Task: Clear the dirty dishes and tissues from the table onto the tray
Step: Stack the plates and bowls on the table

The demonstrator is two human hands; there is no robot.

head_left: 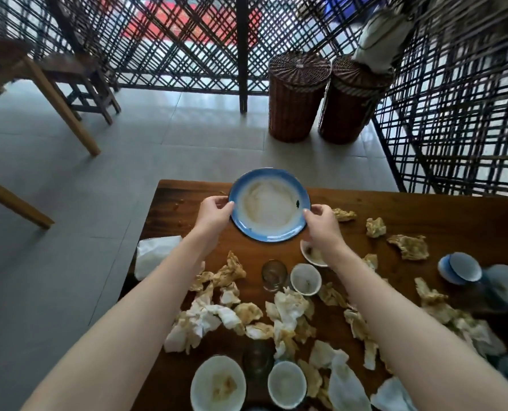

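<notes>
Your left grip (214, 212) and right grip (321, 223) each pinch an opposite rim of the round, blue-edged plate (269, 206), held level between them at the far edge of the table (395, 209). Its glossy centre is smeared. Crumpled, stained tissues (288, 310) lie nearer you. No tray is in view.

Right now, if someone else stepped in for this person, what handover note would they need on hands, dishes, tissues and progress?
Left hand grips the left rim of the blue-rimmed plate. Right hand grips its right rim, at the far end of the table.
On the table: small white bowls, a glass, stacked blue bowls at the right, and many crumpled tissues.
No tray is in view, so nothing shows as cleared.
Left: take the plate to the tray, then the other dishes and tissues.
</notes>
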